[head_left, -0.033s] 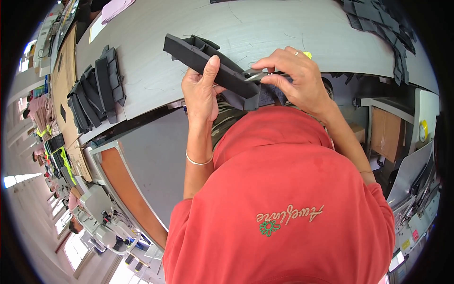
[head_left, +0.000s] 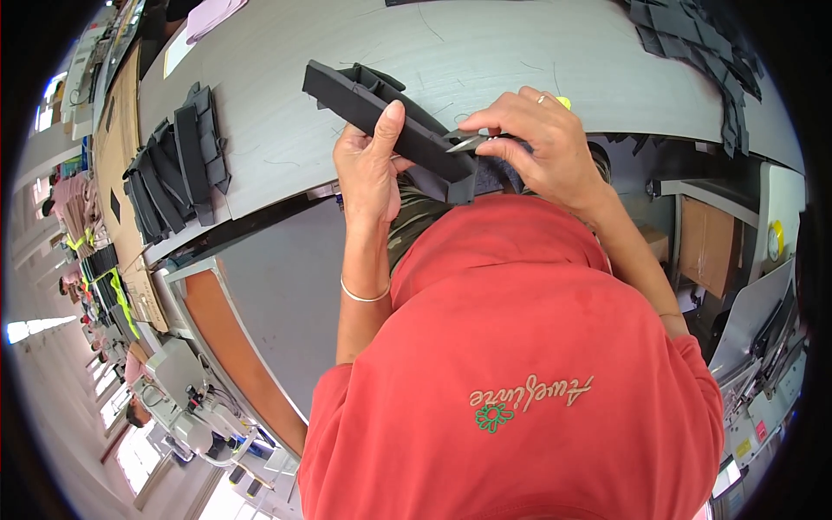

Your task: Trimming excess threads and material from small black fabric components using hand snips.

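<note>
My left hand (head_left: 368, 165) grips a long black padded fabric piece (head_left: 373, 102), thumb pressed along its upper face, holding it just above the edge of the grey table (head_left: 485, 43). My right hand (head_left: 542, 143) is closed around small metal thread snips (head_left: 468, 141). Their blades point left and touch the near end of the black piece. A bit of yellow handle (head_left: 564, 101) shows behind my fingers. A thin bangle sits on my left wrist, and my red shirt fills the lower part of the view.
A stack of similar black pieces (head_left: 173, 169) lies on the table's left end, and another pile (head_left: 702, 52) at its far right. A sewing machine (head_left: 186, 390) stands at lower left. A cardboard box (head_left: 706, 243) sits to the right.
</note>
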A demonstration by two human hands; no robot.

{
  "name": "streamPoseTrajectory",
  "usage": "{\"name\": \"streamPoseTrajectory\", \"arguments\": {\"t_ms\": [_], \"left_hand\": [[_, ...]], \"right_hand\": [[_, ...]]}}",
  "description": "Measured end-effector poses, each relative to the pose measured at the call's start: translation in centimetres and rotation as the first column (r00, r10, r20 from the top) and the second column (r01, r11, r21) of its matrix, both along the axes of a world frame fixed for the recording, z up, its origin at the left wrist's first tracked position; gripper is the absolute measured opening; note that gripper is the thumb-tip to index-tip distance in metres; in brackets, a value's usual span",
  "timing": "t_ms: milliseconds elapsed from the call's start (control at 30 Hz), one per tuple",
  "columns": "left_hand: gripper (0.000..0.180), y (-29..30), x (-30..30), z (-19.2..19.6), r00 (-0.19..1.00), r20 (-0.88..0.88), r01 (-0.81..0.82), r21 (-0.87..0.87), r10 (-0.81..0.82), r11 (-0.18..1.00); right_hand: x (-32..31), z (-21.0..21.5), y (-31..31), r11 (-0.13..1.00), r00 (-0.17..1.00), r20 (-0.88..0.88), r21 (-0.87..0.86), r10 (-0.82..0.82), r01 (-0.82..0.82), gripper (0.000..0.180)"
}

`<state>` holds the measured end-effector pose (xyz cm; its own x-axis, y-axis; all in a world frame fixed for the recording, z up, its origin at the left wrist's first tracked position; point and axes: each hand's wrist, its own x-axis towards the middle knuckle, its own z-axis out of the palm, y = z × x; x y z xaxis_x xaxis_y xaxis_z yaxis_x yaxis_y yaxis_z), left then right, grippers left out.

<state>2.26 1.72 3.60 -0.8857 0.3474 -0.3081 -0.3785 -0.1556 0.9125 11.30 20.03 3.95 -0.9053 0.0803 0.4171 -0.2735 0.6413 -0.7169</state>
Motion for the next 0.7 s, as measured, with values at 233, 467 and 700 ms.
{"name": "streamPoseTrajectory", "arguments": {"t_ms": [233, 467, 700], "left_hand": [[0.022, 0.37, 0.16, -0.04, 0.997, 0.079, 0.02, 0.021, -0.022, 1.0], [0.022, 0.19, 0.14, -0.36, 0.997, 0.079, 0.0, -0.04, 0.004, 0.999], [0.021, 0.34, -0.02, -0.48, 0.996, 0.094, -0.004, -0.035, 0.008, 0.999]], "right_hand": [[-0.91, -0.67, -0.75, 0.961, 0.99, -0.138, 0.27, -0.02, 0.057, 0.012], [-0.74, -0.49, -0.61, 0.933, 0.983, -0.157, 0.332, -0.093, 0.141, 0.011], [-0.37, -0.33, -0.55, 0.938, 0.986, -0.167, 0.342, -0.002, 0.06, 0.013]]}}
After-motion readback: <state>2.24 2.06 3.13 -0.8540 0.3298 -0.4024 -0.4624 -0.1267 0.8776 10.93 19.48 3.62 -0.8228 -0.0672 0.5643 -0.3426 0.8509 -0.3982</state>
